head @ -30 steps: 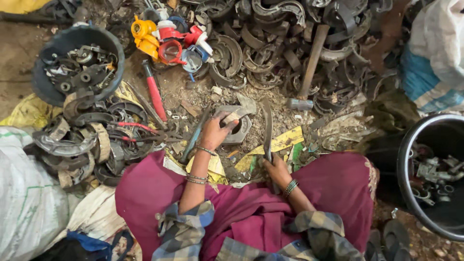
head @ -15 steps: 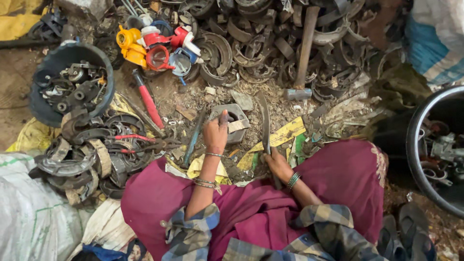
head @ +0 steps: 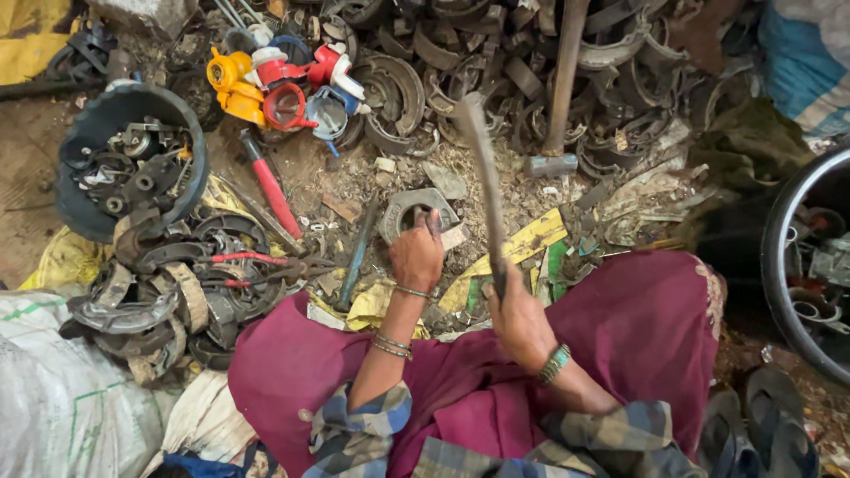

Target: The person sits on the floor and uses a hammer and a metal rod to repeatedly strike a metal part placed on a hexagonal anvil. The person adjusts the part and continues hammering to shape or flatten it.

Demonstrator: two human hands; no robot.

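My left hand (head: 416, 254) grips a curved grey metal brake part (head: 410, 207) and holds it down on the littered ground in front of my knees. My right hand (head: 516, 316) is closed around the handle of a long, flat metal blade tool (head: 482, 168), which is raised and points up and away from me, its tip above the debris. The two hands are about a hand's width apart. Bangles circle both wrists, and a maroon cloth (head: 637, 327) covers my lap.
A dark tub (head: 102, 115) of metal parts stands at the left above a heap of brake shoes (head: 159, 292). A hammer (head: 560, 97), a red-handled tool (head: 270, 186) and red and yellow plastic parts (head: 274, 84) lie ahead. A black basin (head: 788, 257) is at right, a white sack (head: 53, 398) lower left.
My right hand has lifted the blade tool higher, so it now stands long and raised. My left hand has stayed on the metal part.
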